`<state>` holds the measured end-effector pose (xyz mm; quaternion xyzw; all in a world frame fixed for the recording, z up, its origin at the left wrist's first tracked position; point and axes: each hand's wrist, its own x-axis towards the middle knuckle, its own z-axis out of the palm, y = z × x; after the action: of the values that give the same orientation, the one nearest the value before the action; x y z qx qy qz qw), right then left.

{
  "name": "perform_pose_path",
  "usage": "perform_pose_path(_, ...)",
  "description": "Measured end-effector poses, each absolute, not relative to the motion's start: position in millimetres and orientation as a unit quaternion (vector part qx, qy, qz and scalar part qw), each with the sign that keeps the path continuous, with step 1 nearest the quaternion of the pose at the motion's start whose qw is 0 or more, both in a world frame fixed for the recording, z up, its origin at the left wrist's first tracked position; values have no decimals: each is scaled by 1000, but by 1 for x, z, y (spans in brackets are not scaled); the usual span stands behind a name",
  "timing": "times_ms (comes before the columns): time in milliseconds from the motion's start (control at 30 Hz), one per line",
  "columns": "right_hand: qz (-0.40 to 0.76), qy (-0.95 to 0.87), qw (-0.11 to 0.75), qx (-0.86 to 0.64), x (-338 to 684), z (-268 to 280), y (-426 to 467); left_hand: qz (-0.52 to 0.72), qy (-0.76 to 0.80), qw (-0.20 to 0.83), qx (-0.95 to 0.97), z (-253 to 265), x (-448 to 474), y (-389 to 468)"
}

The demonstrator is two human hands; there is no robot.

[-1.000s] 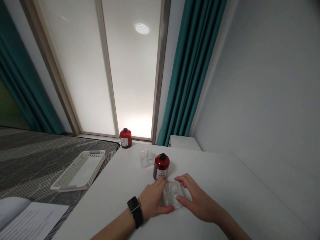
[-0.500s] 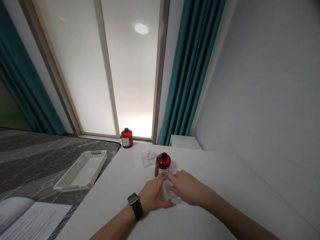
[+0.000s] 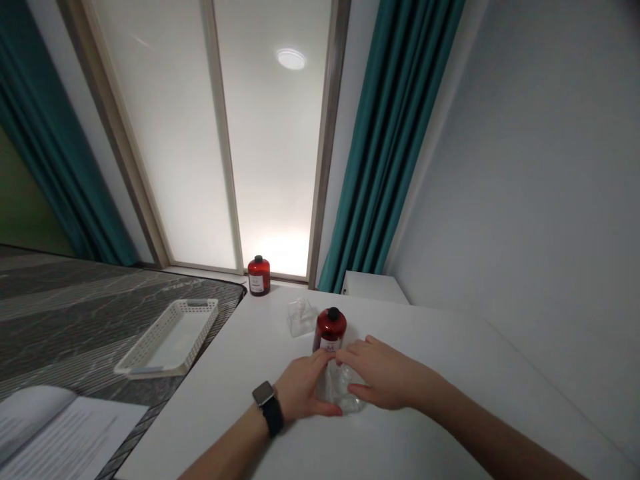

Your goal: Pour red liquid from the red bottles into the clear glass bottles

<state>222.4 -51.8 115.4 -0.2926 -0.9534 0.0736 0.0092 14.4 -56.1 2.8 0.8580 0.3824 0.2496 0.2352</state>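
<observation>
A clear plastic container, perhaps a bottle, is on the white table between my hands, partly covered by them. My left hand, with a dark watch on its wrist, curves around its left side, thumb along the near edge. From the right, my right hand grips it, fingers bent over the far side and thumb apart from them. Just beyond stands a dark red bottle with a black cap and white label, its lower part hidden by my fingers. Behind it to the left lies another clear plastic piece.
A second red bottle stands at the table's far left corner. On a grey patterned surface at left are a white perforated basket and an open book. A white cabinet stands beyond the far edge, near a wall on the right.
My right thumb has moved slightly right, away from my left hand, showing more of the clear container. The whole view has shifted a little; the bottles and basket stay in place.
</observation>
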Motion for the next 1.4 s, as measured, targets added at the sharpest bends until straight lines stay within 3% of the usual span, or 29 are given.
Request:
perform_pose_path(133, 115, -907, 123, -386, 216, 132, -29, 285, 358, 200, 867, 4, 7, -58)
perform_pose_path(267, 103, -883, 156, -430, 200, 128, 2, 418, 420, 147, 792, 7, 6, -53)
perform_pose_path(400, 101, -884, 148, -431, 186, 118, 18, 495, 446, 168, 726, 19, 11, -31)
perform_pose_path(633, 96, -895, 91, -427, 185, 123, 21, 460, 396, 324, 726, 38, 24, 3)
perform_pose_path(933, 112, -933, 19, -341, 193, 142, 27, 489, 353, 394, 694, 22, 22, 4)
perform_pose_path(1200, 97, -935, 62, -337, 186, 149, 9, 500, 350, 396, 686, 19, 28, 0)
perform_pose_path(1400, 10, -920, 83, -383, 179, 143, 8, 505, 362, 408, 669, 16, 28, 1)
